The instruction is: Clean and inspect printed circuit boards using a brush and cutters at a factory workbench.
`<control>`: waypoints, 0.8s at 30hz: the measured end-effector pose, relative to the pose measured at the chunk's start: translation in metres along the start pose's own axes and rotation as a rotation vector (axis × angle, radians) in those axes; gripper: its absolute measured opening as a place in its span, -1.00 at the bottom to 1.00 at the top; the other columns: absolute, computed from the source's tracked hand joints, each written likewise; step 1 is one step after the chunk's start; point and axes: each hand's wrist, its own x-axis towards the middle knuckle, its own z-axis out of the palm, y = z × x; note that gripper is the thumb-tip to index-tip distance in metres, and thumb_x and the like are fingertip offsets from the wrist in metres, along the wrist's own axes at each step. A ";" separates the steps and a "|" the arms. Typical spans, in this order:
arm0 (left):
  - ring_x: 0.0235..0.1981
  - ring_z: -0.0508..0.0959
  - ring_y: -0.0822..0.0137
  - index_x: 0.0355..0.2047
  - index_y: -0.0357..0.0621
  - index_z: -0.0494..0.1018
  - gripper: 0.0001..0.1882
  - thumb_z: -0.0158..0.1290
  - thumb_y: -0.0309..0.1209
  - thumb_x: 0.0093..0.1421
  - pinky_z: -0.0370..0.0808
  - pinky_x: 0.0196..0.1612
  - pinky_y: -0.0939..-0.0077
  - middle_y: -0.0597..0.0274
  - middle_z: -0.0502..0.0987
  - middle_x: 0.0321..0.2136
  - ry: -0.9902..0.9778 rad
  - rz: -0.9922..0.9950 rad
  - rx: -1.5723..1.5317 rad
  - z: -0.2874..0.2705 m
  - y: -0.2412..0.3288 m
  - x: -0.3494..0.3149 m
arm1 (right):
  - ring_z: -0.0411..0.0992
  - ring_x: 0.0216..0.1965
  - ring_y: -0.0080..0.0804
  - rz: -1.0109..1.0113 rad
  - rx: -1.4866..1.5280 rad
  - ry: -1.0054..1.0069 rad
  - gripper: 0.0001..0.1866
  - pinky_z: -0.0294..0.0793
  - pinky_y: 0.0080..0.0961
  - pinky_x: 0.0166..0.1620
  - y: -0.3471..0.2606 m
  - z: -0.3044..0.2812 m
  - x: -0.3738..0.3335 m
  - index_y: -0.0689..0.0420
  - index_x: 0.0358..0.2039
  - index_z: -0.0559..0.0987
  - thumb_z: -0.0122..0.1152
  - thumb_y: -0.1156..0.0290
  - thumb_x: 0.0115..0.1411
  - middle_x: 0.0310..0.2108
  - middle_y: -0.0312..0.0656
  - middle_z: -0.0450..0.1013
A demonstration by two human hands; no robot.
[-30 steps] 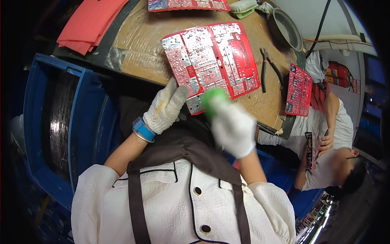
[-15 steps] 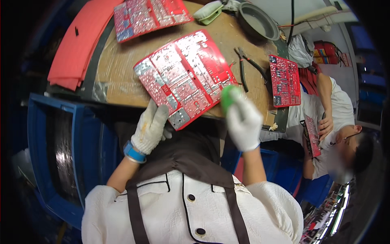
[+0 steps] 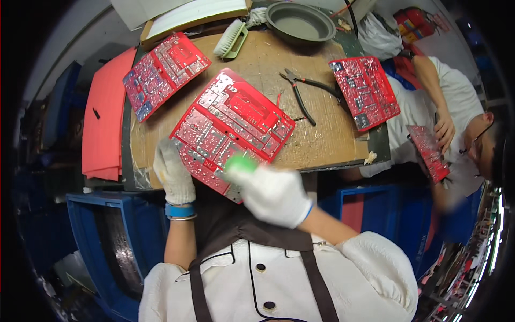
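Observation:
A large red circuit board point(image 3: 230, 129), its face dotted with shiny solder, lies tilted over the table's near edge. My left hand point(image 3: 175, 172), in a white knit glove and with a blue band at the wrist, grips the board's left edge; the thumb side shows and some fingers are hidden. Over the board's near corner, my gloved right hand point(image 3: 276, 196) is closed around a small rounded green object point(image 3: 240, 165). Motion smears that object, so its kind and whether it touches the board cannot be told.
Brown cardboard point(image 3: 322, 145) covers the table. Around the board are another red board point(image 3: 166, 75), a green-backed brush point(image 3: 232, 40), a grey bowl point(image 3: 300, 24), cutting pliers point(image 3: 300, 96) and a third board point(image 3: 366, 92). Pink foam sheets point(image 3: 104, 118) lie left; a co-worker point(image 3: 450, 102) sits right, holding a board.
My right hand has swept the green object leftward and nearer me, from the board's right side to its near corner. The view has shifted, and the held board now lies flatter.

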 end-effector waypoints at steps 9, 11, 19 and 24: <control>-0.32 0.50 0.49 -0.17 -0.29 0.53 -0.49 -0.07 -0.01 0.53 0.50 -0.21 0.50 0.26 0.58 -0.34 0.084 0.094 -0.024 0.009 -0.001 -0.008 | 0.65 -0.35 -0.14 -0.089 0.160 0.010 -0.61 0.66 -0.27 -0.24 0.009 -0.009 0.019 0.04 0.02 0.68 0.28 0.48 0.14 -0.32 0.00 0.62; -0.34 0.51 0.50 -0.20 -0.29 0.52 -0.51 -0.06 -0.03 0.52 0.50 -0.25 0.50 0.27 0.58 -0.36 0.083 0.121 -0.017 0.003 0.000 -0.012 | 0.66 -0.29 -0.12 0.224 -0.109 0.017 -0.62 0.67 -0.27 -0.20 0.064 -0.009 0.023 0.03 0.04 0.67 0.28 0.45 0.18 -0.25 0.00 0.64; -0.37 0.48 0.52 -0.25 -0.26 0.51 -0.55 -0.05 -0.08 0.53 0.47 -0.28 0.49 0.29 0.57 -0.39 0.097 0.145 -0.032 0.009 0.001 -0.015 | 0.64 -0.14 0.07 0.261 -0.334 0.257 -0.56 0.65 -0.13 -0.08 0.134 -0.091 0.127 0.01 0.21 0.48 0.18 0.25 0.34 -0.08 0.05 0.62; -0.37 0.41 0.56 -0.31 -0.27 0.48 -0.58 -0.03 -0.13 0.53 0.39 -0.32 0.53 0.33 0.52 -0.43 0.122 0.203 -0.012 0.008 0.000 -0.014 | 0.56 -0.08 0.19 0.396 -0.440 0.101 -0.52 0.53 -0.08 0.01 0.185 -0.122 0.237 0.18 -0.14 0.60 0.23 -0.03 0.24 -0.17 0.19 0.60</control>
